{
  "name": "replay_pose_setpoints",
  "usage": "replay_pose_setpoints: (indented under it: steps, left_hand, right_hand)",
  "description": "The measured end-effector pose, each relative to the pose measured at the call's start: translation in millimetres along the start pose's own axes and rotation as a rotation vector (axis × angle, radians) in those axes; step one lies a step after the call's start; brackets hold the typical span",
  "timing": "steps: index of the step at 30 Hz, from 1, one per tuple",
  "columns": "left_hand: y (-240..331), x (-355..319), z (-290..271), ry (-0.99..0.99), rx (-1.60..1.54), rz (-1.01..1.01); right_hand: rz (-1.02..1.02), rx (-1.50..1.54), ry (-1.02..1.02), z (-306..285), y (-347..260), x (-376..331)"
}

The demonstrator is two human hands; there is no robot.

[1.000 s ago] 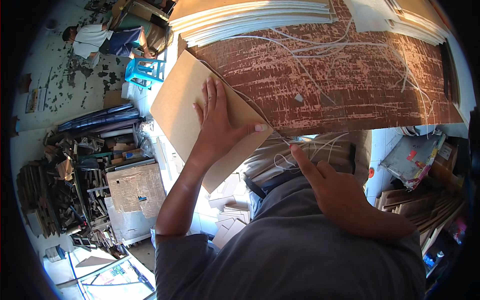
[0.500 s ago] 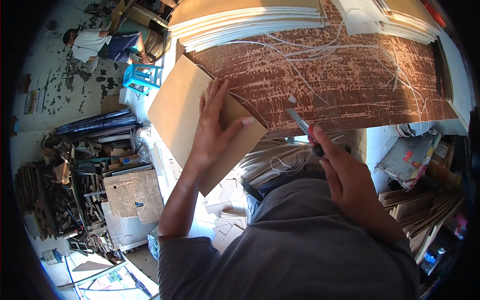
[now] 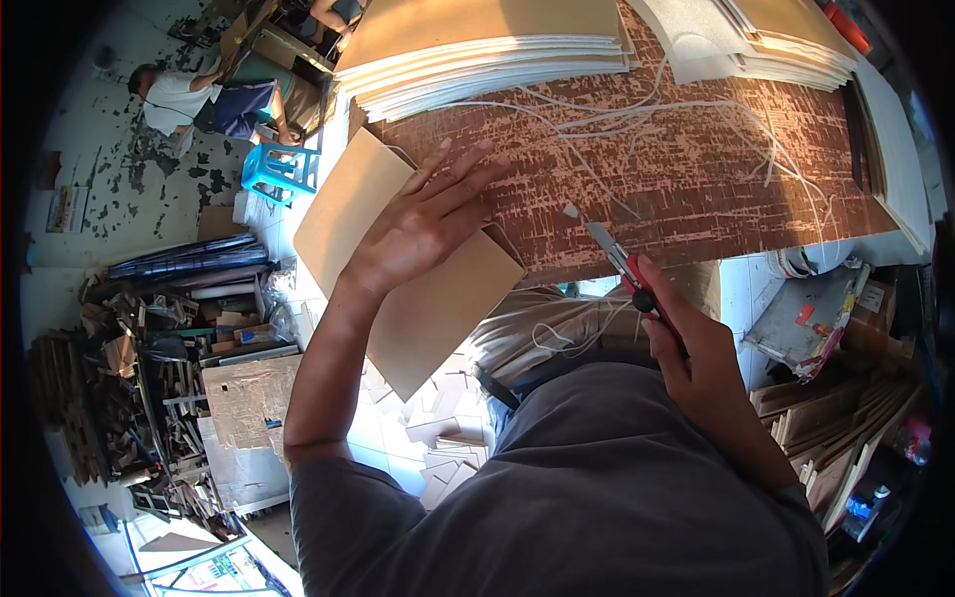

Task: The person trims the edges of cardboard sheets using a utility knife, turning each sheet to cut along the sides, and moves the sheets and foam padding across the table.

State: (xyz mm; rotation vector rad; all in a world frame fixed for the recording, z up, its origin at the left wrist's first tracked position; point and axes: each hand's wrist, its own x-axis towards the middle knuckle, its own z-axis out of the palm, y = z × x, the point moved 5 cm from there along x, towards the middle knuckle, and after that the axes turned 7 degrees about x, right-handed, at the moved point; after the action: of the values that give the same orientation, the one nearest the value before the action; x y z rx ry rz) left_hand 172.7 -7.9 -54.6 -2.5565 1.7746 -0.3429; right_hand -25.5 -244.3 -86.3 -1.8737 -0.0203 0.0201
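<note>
My left hand (image 3: 426, 221) lies over a brown rectangular board (image 3: 443, 313), its fingers stretched past the board's upper right edge onto the scratched table (image 3: 686, 179). The board overhangs the table's left front corner. In my right hand (image 3: 701, 343) is a red utility knife (image 3: 637, 279) with its blade out. The blade points up and left, just above the table's front edge, apart from the board. A small white scrap (image 3: 570, 210) lies close to the blade tip.
A thick stack of brown-topped boards (image 3: 487, 62) stands at the back, with another stack (image 3: 801, 55) to its right. White strings (image 3: 676, 106) trail across the table. Scrap wood (image 3: 149, 368) fills the left side. Near a blue stool (image 3: 281, 171) sits another person (image 3: 189, 99).
My left hand has turned, its fingers swinging right, off the board's face and across its edge. The board has shifted slightly. The knife has moved a little right and down.
</note>
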Motion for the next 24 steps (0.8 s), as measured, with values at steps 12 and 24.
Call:
replay_pose_setpoints:
  steps: [12, 24]
  left_hand:
    - [-12.8, 25.1, -13.5, 0.025, 0.060, 0.119]
    - [-16.7, 127.8, -74.5, 0.467, -0.016, 0.208]
  right_hand:
    - [0.121, 0.081, 0.055, -10.0, 13.0, -3.8]
    - [0.085, 0.051, 0.099, -7.6, 23.6, -10.8]
